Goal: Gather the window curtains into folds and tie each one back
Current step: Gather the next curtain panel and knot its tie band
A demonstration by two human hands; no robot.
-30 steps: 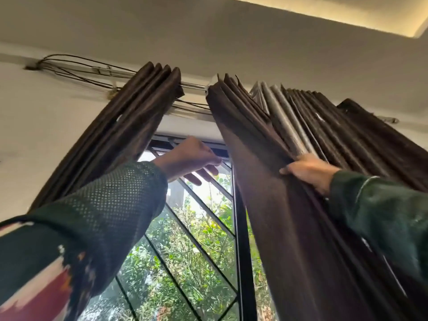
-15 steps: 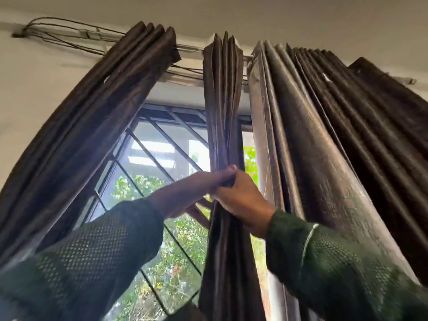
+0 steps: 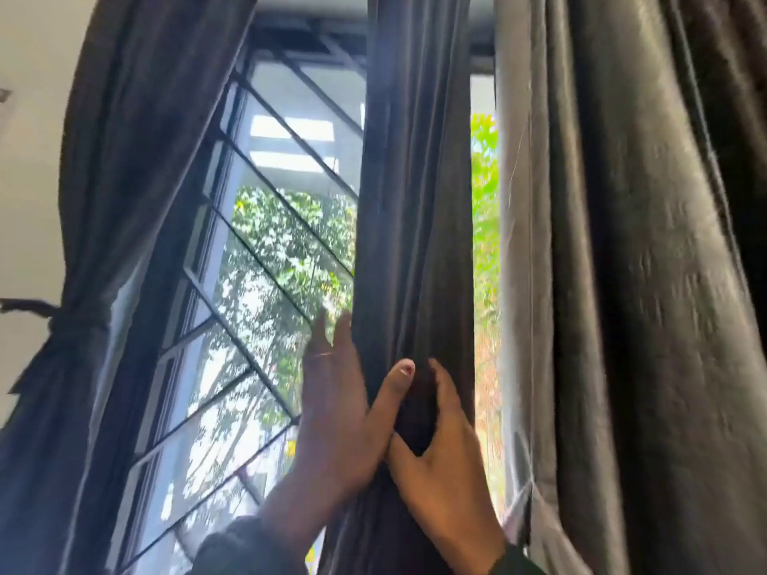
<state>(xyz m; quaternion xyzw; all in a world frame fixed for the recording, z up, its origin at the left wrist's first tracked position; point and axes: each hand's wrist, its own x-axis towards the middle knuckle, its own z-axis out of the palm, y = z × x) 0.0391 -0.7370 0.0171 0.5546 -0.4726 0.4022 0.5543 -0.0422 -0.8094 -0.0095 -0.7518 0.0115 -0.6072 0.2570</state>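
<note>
A person's left hand [image 3: 332, 412] and right hand [image 3: 440, 462] clasp the gathered middle curtain [image 3: 415, 201] before the window grille [image 3: 265, 251]; untied, its slippery folds could spill if either hold slackens.

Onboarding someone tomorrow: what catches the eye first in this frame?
Dead centre, both hands clasp a narrow gathered curtain: the left hand lies along its left side with the thumb across the front, and the right hand grips it from the right. Behind, a barred window shows bright foliage. At far left hangs a curtain already tied back.
</note>
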